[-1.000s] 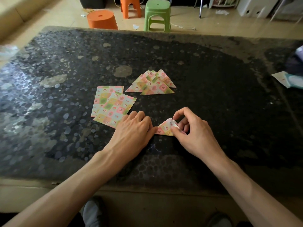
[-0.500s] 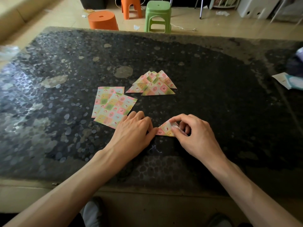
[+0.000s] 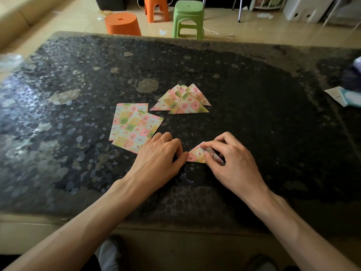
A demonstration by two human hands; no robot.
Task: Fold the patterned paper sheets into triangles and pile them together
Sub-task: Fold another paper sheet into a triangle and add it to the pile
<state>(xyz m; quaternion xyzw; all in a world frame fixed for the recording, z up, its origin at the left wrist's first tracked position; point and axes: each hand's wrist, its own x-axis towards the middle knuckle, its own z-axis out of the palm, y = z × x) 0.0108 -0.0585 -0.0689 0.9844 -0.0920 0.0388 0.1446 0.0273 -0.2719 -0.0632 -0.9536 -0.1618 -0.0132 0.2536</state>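
From my remote feed: the left hand [image 3: 158, 155] lies palm down on the worktop [image 3: 273, 118], knuckles up, fingers bent a little, with the fingertips pushing down at the left corner of the small triangle [image 3: 195, 155]. It isn't wrapped around anything, just pressing. The right hand [image 3: 230, 159] comes in from the other side, fingers curled, with thumb and forefinger pinching the triangle's right part. That half of the paper is mostly hidden under the fingers, so I can't tell how the fold looks there. Both forearms reach in from the near edge, angled toward each other.

The small triangle sits flat between the two hands, near the middle of the worktop and closer to me. Its long edge runs left to right along my side, and the tip points away from me.

Beyond the hands is the pile of triangles [image 3: 183, 100]. They overlap loosely, with tips pointing away and long edges facing me. Just left of that are the flat sheets [image 3: 134, 128], two that I can make out, the top one skewed across the lower one. The left hand covers its near corner in my view.

A pale paper item [image 3: 345, 95] lies at the far right edge. On the floor past the worktop are a round orange stool [image 3: 122, 24], another orange stool [image 3: 156, 8] and a green stool [image 3: 188, 18].
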